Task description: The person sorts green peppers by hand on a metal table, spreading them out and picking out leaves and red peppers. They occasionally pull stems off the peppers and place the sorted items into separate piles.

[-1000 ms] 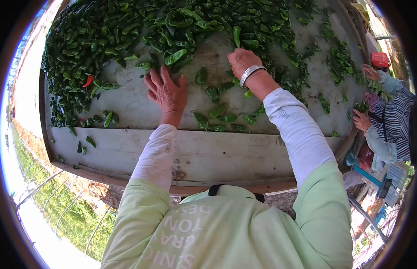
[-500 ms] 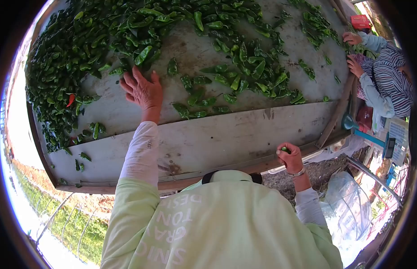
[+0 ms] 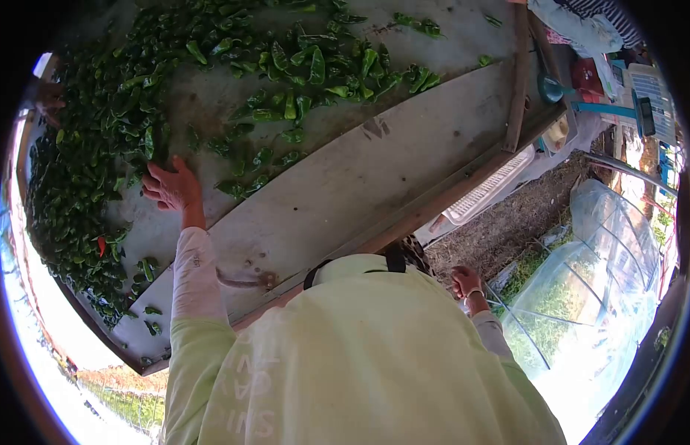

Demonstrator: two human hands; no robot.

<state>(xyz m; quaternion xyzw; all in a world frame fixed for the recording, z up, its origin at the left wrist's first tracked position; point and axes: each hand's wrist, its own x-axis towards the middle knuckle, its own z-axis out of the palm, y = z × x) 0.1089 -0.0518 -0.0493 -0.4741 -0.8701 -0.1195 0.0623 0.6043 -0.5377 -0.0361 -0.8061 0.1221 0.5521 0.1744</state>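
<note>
Many green peppers (image 3: 78, 185) are heaped along the left of a grey sloped table (image 3: 315, 200). A looser band of green peppers (image 3: 315, 70) spreads to the right of the heap. My left hand (image 3: 174, 185) reaches over the table beside the heap's edge, fingers apart, with no pepper seen in its grasp. One red pepper (image 3: 102, 246) shows in the heap at lower left. My right hand (image 3: 466, 282) is off the table, low by my right side, fingers curled; what it holds, if anything, is too small to name.
Another person's sleeve (image 3: 582, 26) is at the top right, and a dark hand (image 3: 48, 100) at the far left edge. A white crate (image 3: 486, 185) lies below the table's wooden edge. Clear plastic sheeting (image 3: 582, 282) stands at the right.
The view has turned and shifted. My left hand has moved towards the left heap. My right hand has dropped from the table's edge down to my side.
</note>
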